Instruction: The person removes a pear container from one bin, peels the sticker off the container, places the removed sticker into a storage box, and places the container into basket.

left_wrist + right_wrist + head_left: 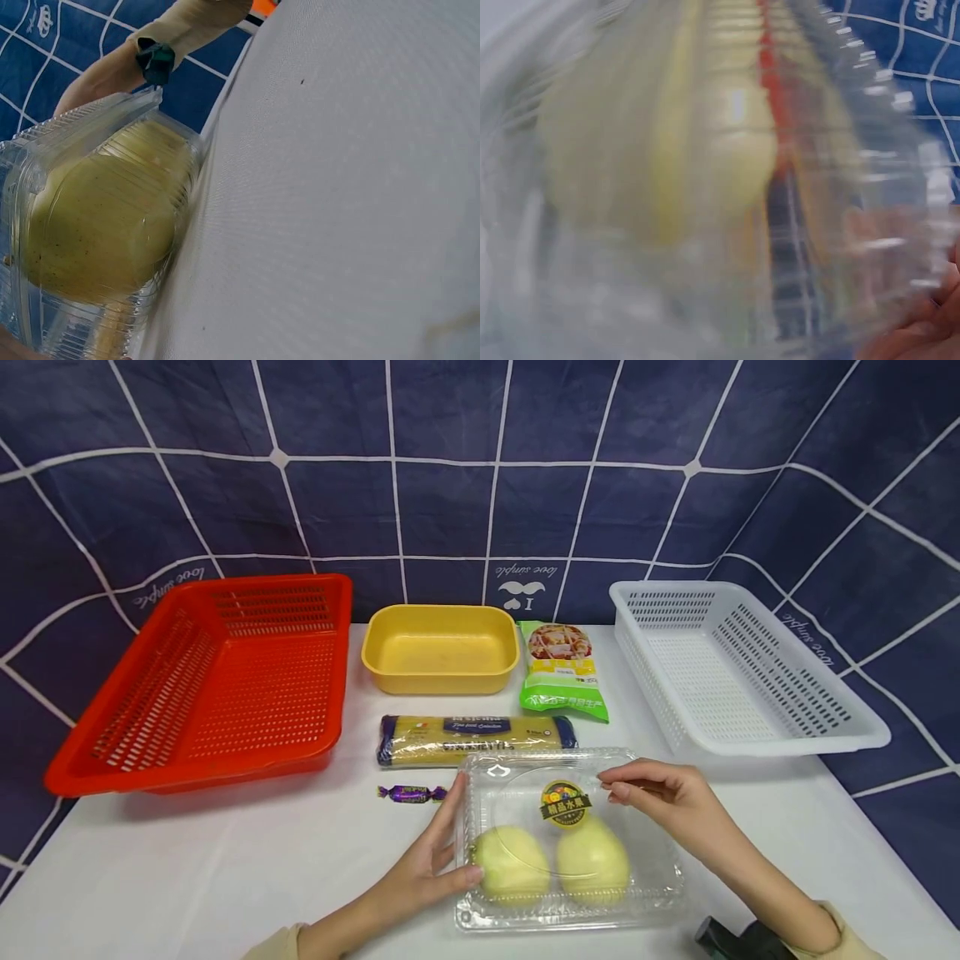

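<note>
A clear plastic box (517, 785) with a round label holds two pale yellow-green round fruits (592, 862) and lies at the front middle of the table. My left hand (420, 872) grips its left side, thumb on the near part and fingers along the edge. Over the upper right of the lid is my right hand (675, 797), thumb and forefinger close together; whether they pinch the lid is unclear. In the left wrist view the box (34, 161) and a fruit (97, 225) fill the left part. The right wrist view shows the box (885, 255) blurred, fingers (922, 330) behind it.
Behind the box lie a spaghetti pack (480, 735) and a purple wrapped candy (411, 793). Farther back stand a red basket (262, 693), a yellow tub (442, 681), a green food bag (562, 672) and a white basket (705, 681). A black object (738, 941) is beside the right forearm.
</note>
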`<state>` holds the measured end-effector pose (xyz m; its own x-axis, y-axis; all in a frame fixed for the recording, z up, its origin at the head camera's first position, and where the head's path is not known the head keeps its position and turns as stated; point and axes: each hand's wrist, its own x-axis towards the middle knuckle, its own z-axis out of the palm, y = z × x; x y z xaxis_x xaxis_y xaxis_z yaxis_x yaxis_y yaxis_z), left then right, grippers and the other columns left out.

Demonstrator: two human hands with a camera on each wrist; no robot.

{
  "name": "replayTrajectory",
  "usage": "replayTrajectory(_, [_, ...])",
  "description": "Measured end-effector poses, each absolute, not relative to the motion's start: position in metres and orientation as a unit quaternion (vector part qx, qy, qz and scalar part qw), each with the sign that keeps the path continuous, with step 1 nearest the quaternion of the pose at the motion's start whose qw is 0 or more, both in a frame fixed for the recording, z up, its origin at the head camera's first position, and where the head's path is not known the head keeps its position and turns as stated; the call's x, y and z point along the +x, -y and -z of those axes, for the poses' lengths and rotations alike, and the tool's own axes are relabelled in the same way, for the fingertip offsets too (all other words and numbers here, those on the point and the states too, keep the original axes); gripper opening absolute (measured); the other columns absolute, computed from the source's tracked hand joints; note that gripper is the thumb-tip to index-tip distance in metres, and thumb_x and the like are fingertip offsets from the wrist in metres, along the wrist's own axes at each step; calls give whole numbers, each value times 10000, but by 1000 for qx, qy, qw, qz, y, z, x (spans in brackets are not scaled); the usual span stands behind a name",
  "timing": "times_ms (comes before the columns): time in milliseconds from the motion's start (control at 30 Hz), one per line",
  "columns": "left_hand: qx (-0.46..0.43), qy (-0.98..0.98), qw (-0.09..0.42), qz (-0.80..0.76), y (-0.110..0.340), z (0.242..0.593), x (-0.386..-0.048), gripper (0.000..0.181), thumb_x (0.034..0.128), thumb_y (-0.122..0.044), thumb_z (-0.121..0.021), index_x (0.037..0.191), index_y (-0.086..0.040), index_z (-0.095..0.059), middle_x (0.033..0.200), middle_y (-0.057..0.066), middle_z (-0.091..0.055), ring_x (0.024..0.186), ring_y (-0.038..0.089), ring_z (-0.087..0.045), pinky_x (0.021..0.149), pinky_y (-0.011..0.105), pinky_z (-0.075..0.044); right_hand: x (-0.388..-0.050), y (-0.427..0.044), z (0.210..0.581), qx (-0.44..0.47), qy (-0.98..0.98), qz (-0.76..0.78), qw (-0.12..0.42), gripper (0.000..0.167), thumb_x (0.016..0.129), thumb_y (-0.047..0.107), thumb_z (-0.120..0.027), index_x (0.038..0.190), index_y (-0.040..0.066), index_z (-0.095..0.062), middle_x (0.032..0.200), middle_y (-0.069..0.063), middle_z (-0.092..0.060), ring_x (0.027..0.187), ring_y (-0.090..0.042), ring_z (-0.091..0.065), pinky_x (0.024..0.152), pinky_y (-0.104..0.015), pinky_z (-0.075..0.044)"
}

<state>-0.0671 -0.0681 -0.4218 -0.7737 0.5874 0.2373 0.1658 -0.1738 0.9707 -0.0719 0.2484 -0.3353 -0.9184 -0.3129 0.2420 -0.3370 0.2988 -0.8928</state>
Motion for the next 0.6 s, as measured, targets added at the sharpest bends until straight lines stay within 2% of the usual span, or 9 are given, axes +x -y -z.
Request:
replayTrajectory(267, [298, -640, 148, -692, 69, 420, -66, 961, 846, -70, -670, 1514, -195, 9, 1542, 75, 94, 1372, 307, 13, 1048, 415, -192, -74, -238, 350, 201, 835, -503, 100, 214, 789, -137, -658, 951, -7, -709, 897, -65, -676, 797, -124, -648, 721, -242, -522])
replayTrajectory(333, [299, -678, 122, -661, 72, 415, -68, 965, 838, -108, -693, 1516, -189, -12, 1547, 81, 62, 1375, 307, -5, 1049, 456, -176, -73, -237, 353, 201, 840, -490, 117, 224, 782, -133, -669, 944, 13, -716, 889, -39, -676, 791, -117, -642, 730, -222, -515])
replayTrajectory(400, [295, -728, 81, -613, 75, 406, -73, 943, 834, -181, -713, 1518, -186, -64, 1553, 60, 29, 1377, 303, -39, 1023, 545, -180, -72, -237, 356, 203, 844, -478, 133, 232, 777, -130, -677, 941, 29, -719, 884, -21, -676, 786, -116, -639, 734, -204, -508])
replayTrajectory(467, [306, -767, 36, -564, 76, 393, -82, 874, 833, -228, -720, 1509, -153, -171, 1554, 37, -49, 1378, 299, -95, 997, 611, -195, -71, -237, 358, 205, 846, -471, 144, 234, 776, -127, -680, 936, 40, -721, 877, -13, -674, 772, -110, -635, 725, -195, -505])
replayTrajectory(500, [316, -777, 19, -544, 76, 385, -88, 815, 841, -235, -714, 1495, -139, -236, 1548, 27, -112, 1374, 279, -140, 997, 607, -221, -71, -237, 358, 205, 848, -466, 150, 239, 774, -128, -682, 933, 46, -722, 875, -6, -674, 768, -110, -635, 719, -192, -504])
replayTrajectory(600, [380, -771, 13, -510, 67, 356, -106, 573, 869, -172, -687, 1384, -73, -458, 1457, -2, -361, 1323, 200, -311, 1019, 482, -308, -71, -237, 360, 201, 853, -456, 158, 243, 774, -123, -685, 929, 60, -723, 877, 10, -673, 765, -108, -636, 708, -191, -505])
